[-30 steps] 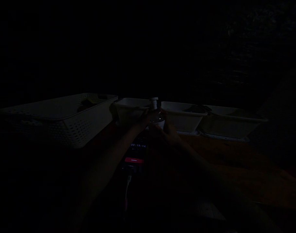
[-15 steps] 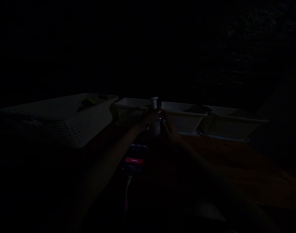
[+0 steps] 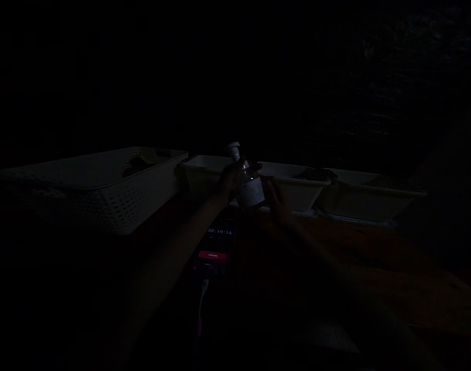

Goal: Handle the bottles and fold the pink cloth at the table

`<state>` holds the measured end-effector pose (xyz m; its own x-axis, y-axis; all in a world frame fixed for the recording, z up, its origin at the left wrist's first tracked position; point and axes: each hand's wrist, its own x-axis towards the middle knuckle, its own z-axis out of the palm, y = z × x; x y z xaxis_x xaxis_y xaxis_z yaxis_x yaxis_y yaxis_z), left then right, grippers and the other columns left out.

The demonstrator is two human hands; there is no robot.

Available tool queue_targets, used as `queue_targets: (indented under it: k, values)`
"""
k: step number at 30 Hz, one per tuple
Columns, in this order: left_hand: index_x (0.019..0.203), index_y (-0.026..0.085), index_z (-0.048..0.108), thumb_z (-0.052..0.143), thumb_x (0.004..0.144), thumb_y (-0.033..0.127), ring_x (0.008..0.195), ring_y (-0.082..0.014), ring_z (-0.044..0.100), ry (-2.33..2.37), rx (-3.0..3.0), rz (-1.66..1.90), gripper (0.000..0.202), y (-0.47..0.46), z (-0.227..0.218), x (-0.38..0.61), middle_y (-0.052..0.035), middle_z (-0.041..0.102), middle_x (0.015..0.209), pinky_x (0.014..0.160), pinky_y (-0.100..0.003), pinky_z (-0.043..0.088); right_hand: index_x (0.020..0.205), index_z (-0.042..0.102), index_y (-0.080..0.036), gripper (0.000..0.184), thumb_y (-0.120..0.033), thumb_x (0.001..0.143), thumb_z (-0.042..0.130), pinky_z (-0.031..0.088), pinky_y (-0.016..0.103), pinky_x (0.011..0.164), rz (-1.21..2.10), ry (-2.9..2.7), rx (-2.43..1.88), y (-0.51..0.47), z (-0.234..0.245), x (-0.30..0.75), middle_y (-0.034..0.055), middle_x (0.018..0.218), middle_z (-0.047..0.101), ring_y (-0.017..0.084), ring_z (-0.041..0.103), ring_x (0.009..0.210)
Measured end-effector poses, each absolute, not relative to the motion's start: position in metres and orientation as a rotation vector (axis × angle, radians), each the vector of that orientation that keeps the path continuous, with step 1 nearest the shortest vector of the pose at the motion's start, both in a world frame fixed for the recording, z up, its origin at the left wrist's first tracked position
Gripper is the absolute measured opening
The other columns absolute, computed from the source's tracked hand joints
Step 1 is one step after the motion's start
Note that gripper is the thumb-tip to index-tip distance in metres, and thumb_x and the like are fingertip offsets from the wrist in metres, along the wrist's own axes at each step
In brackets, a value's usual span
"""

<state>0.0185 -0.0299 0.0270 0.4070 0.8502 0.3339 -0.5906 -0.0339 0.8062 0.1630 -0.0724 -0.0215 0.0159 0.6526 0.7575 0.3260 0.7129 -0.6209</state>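
Note:
A small bottle (image 3: 251,191) with a pale label, a clear shoulder and a white capped neck is held up at the middle of the dark view, its top tilted to the left. My left hand (image 3: 228,180) is closed around the bottle's shoulder from the left. Close by the bottle's right side is my right hand (image 3: 278,201), its fingers stretched upward and seemingly apart from the label. Darkness hides much of both hands' fingers.
A white perforated basket (image 3: 121,211) stands at the left with a yellowish item inside. Several pale tubs (image 3: 297,193) line the back of the wooden table (image 3: 359,257). Below the hands lies a lit phone (image 3: 212,255) showing a timer, with a cable (image 3: 202,299) at its near end.
The bottle has gone from upright to tilted, its cap moving left and up and its label turning into view. My right hand has shifted slightly right, away from the bottle's neck.

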Motion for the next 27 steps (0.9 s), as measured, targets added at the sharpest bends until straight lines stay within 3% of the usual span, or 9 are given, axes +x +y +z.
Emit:
queue_targets:
  k: [3, 7, 9, 14, 19, 27]
  values:
    - [0.09, 0.015, 0.061, 0.061, 0.079, 0.053, 0.094, -0.0238, 0.068, 0.283, 1.025, 1.375, 0.039, -0.022, 0.031, 0.016, -0.0069, 0.071, 0.089, 0.084, -0.035, 0.053, 0.12, 0.049, -0.023, 0.04, -0.05, 0.09, 0.05, 0.052, 0.037, 0.089, 0.367, -1.664, -0.787, -0.078, -0.02, 0.159, 0.0091, 0.122, 0.057, 0.022, 0.058, 0.11]
    - [0.084, 0.016, 0.058, 0.062, 0.079, 0.053, 0.093, -0.0231, 0.067, 0.323, 0.907, 1.479, 0.037, -0.013, 0.029, 0.016, -0.0048, 0.068, 0.086, 0.08, -0.035, 0.055, 0.14, 0.025, -0.023, 0.081, -0.046, 0.077, 0.069, 0.056, 0.036, 0.08, 0.43, -1.827, -0.799, -0.08, -0.024, 0.156, 0.0146, 0.132, 0.05, 0.023, 0.06, 0.106]
    - [0.083, 0.017, 0.058, 0.06, 0.08, 0.055, 0.094, -0.0236, 0.067, 0.349, 0.896, 1.453, 0.038, -0.013, 0.028, 0.016, -0.0048, 0.068, 0.087, 0.079, -0.035, 0.055, 0.143, 0.019, -0.023, 0.09, -0.044, 0.073, 0.073, 0.057, 0.036, 0.077, 0.402, -1.863, -0.81, -0.079, -0.025, 0.156, 0.0155, 0.131, 0.051, 0.024, 0.061, 0.103]
    - [0.085, 0.017, 0.06, 0.052, 0.083, 0.059, 0.101, -0.0242, 0.066, 0.369, 0.956, 1.392, 0.042, -0.02, 0.03, 0.015, -0.0065, 0.069, 0.099, 0.082, -0.034, 0.055, 0.139, 0.028, -0.024, 0.079, -0.044, 0.076, 0.07, 0.056, 0.037, 0.078, 0.268, -1.83, -0.852, -0.08, -0.024, 0.157, 0.0148, 0.133, 0.049, 0.026, 0.059, 0.108]
    - [0.093, 0.017, 0.061, 0.05, 0.086, 0.056, 0.11, -0.0233, 0.063, 0.326, 0.983, 1.375, 0.041, -0.027, 0.036, 0.016, -0.008, 0.069, 0.108, 0.088, -0.033, 0.053, 0.14, 0.024, -0.023, 0.076, -0.046, 0.08, 0.065, 0.056, 0.037, 0.081, 0.273, -1.783, -0.826, -0.083, -0.023, 0.157, 0.0154, 0.134, 0.047, 0.025, 0.058, 0.11]
    - [0.1, 0.017, 0.064, 0.053, 0.085, 0.052, 0.109, -0.0245, 0.063, 0.274, 0.973, 1.306, 0.04, -0.035, 0.039, 0.017, -0.0075, 0.071, 0.102, 0.092, -0.037, 0.051, 0.138, 0.024, -0.022, 0.073, -0.047, 0.081, 0.062, 0.057, 0.035, 0.072, 0.155, -1.69, -0.844, -0.081, -0.026, 0.161, 0.0158, 0.13, 0.047, 0.022, 0.061, 0.095]
